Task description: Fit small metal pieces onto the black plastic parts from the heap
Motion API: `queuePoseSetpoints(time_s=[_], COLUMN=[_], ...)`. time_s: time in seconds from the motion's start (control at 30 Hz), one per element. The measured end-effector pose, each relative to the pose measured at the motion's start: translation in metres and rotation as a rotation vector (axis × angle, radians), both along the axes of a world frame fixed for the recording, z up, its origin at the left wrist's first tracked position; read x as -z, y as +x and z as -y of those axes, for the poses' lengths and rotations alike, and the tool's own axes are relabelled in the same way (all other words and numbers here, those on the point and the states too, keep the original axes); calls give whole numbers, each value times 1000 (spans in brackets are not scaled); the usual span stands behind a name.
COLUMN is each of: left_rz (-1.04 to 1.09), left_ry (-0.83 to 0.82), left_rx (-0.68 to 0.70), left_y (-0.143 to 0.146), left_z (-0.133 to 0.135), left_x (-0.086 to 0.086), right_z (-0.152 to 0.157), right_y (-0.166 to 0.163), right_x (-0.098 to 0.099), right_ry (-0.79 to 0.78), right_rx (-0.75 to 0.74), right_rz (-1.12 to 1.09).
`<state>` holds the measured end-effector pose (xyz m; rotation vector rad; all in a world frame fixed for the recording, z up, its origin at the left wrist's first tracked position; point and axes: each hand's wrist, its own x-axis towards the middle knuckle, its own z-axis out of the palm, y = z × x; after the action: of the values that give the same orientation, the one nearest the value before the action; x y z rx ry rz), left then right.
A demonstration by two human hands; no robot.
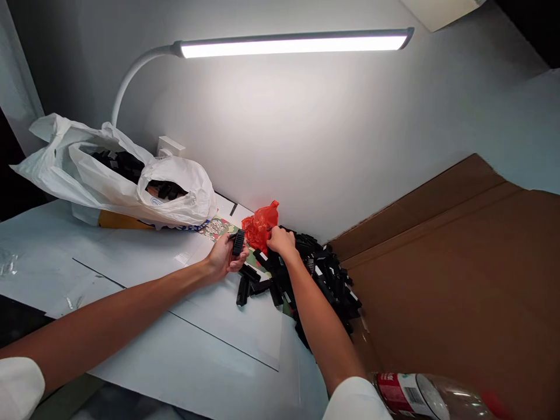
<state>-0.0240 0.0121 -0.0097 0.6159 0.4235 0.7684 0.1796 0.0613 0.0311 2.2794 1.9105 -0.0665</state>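
My left hand [223, 258] is closed around a small black plastic piece [238, 242] with a ribbed face, held above the white tabletop. My right hand [281, 240] is at the right edge of a crumpled red plastic bag [259, 224]. Its fingers are curled, and what they grip is hidden. A heap of similar black plastic pieces [326, 271], some with small white labels, lies beside and beyond my right forearm. Several loose black pieces [243, 290] are spread on the table just below my left hand.
A white plastic bag [175, 204] with black pieces inside stands at the back left. A lamp [293, 44] reaches across above. At right is a large cardboard box [459, 280], with a clear bottle [411, 396] bearing a red label near the bottom edge.
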Motion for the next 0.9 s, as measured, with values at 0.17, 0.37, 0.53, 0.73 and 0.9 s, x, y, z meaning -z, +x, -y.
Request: queuePoseSetpoints(time_s=[0.17,0.37,0.53,0.73,0.9], left_rz=[25,-196,-307,-301,-169], left_ry=[7,87,206,480,427], left_rx=[-8,-35,-90,-72,189], left_y=[0,6,12,9,5], left_z=[-6,0,11,18,24], left_x=[7,1,-4,-6,-4], right_z=[3,4,4,-8,-24], right_y=[-4,0,-8,-41,-69], right_x=[1,2,4,10,39], right_ry=[58,218,599,339,193], right_rx=[-7,8,-99,-579,-516], right_rz=[-27,-140,-389,-862,-958])
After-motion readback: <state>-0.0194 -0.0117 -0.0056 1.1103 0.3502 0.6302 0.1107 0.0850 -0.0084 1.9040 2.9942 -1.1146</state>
